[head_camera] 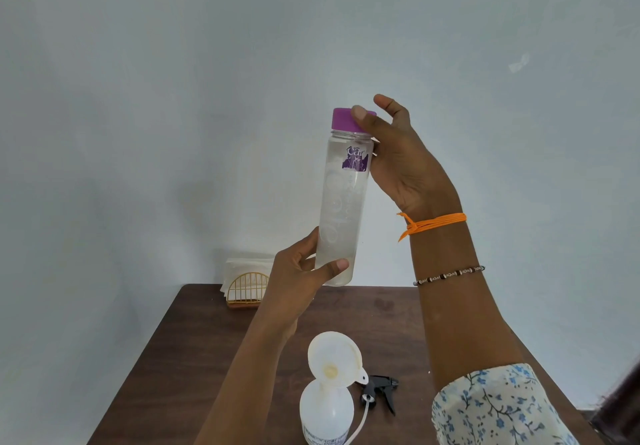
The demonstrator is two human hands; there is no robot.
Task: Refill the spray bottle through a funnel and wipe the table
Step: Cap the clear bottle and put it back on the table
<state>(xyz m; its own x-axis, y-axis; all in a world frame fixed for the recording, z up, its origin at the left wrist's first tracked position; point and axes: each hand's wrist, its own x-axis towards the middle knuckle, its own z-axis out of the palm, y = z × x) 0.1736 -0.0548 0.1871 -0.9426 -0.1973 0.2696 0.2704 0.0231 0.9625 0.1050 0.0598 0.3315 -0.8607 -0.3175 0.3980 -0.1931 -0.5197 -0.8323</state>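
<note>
The spray bottle point(325, 410) stands on the surface point(194, 358), funnel point(334, 358) seated in its neck, trigger head point(379, 391) lying beside it. Above, the left hand point(298, 271) grips the water bottle point(341, 209) low while the right hand point(398, 160) pinches its purple cap point(343, 120). A tilted funnel could tip and spill once pouring starts.

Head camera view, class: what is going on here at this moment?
A person holds a clear water bottle up above a brown table. The left hand grips its base, while the right hand has thumb and fingers on the purple cap, which is on. On the table stands the spray bottle with a white funnel in its neck. Its black trigger head lies beside it. A napkin holder sits at the far edge.
</note>
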